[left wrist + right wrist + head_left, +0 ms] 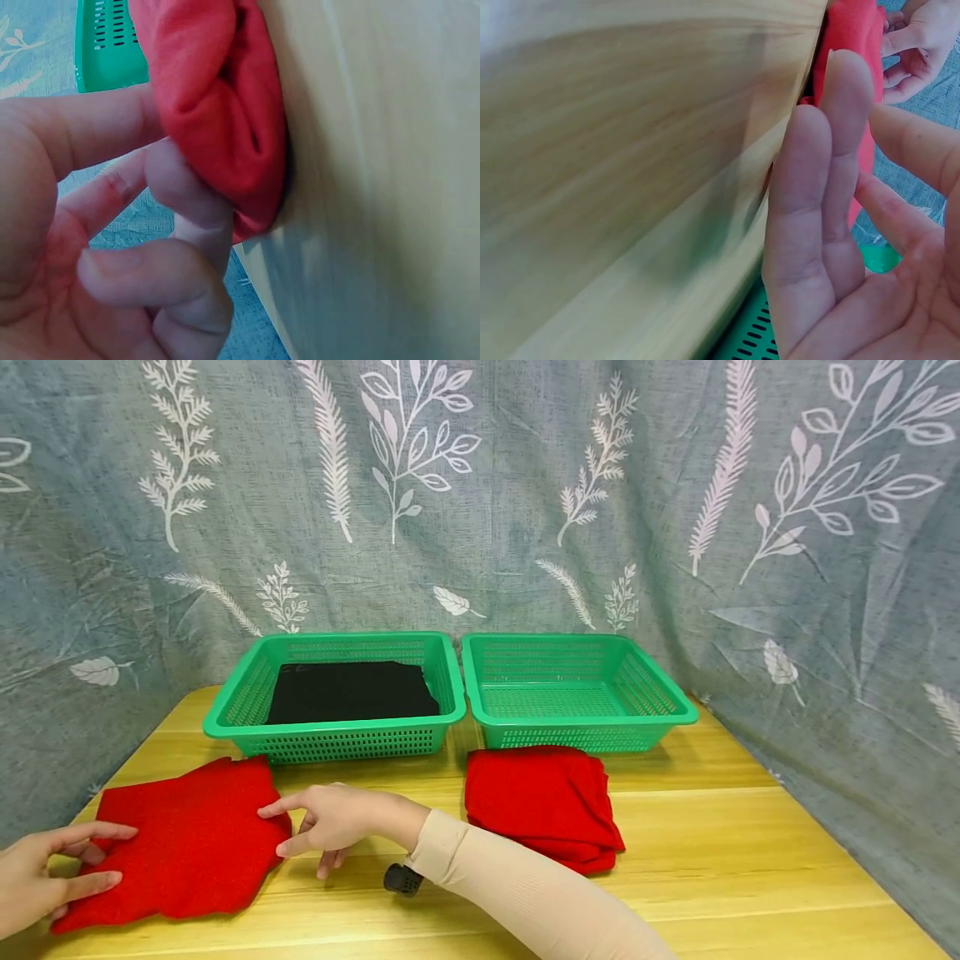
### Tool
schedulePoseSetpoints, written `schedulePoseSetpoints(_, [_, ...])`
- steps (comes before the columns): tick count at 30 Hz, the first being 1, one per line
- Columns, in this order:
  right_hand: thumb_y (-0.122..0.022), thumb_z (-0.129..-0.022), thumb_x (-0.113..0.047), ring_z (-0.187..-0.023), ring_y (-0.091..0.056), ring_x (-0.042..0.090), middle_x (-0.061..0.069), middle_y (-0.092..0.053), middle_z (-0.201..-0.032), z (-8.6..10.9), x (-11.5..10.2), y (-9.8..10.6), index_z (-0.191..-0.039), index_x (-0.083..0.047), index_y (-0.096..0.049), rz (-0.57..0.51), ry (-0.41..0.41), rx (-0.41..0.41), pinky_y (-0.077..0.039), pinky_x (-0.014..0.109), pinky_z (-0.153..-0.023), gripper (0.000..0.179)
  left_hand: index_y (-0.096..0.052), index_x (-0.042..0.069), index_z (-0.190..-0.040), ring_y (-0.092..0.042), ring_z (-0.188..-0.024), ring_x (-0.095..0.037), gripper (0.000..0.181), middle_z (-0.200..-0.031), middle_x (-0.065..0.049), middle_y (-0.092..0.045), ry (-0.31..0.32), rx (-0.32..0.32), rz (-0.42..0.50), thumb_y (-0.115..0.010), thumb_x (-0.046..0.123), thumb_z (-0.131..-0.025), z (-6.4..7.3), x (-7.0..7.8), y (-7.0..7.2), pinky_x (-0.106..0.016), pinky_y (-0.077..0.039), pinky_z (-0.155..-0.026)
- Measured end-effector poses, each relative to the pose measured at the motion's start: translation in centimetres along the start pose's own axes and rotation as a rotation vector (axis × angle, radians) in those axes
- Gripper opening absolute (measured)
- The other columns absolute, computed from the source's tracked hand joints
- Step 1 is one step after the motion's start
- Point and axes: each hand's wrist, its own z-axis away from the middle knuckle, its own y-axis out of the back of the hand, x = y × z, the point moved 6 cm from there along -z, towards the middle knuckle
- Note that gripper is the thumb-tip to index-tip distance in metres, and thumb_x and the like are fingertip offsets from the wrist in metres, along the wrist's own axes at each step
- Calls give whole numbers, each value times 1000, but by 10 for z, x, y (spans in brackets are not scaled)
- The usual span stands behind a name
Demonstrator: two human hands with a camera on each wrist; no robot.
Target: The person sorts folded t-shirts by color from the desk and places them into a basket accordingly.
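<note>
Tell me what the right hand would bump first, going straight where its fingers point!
The right hand would probably meet the left red cloth first; its fingertips appear over that cloth's edge, perhaps touching.

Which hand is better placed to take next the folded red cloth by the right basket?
The right hand, probably: it is nearer the folded red cloth, while the left hand is at the outer edge of the other red cloth.
</note>
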Motion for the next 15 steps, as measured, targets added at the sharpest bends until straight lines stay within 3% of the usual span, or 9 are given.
schedulePoseSetpoints(8, [-71,-106,-23,-59,-75,17,5,-72,-77,4,6,3,-161,-37,-50,-3,-13,-7,-60,25,-59,61,-60,-8,-139,-53,-55,-19,61,-103,-14,-67,-13,-8,-43,-87,17,-90,-2,9,-3,-30,-52,-52])
schedulePoseSetpoints(15, [-71,-106,-22,-59,-75,17,3,-74,-80,10,12,5,-161,-36,-50,-4,-16,-8,-61,25,-59,61,-60,-6,-141,-55,-51,-21,60,-102,-7,-64,-28,-35,-26,-85,18,-92,-4,20,-7,-30,-52,-51])
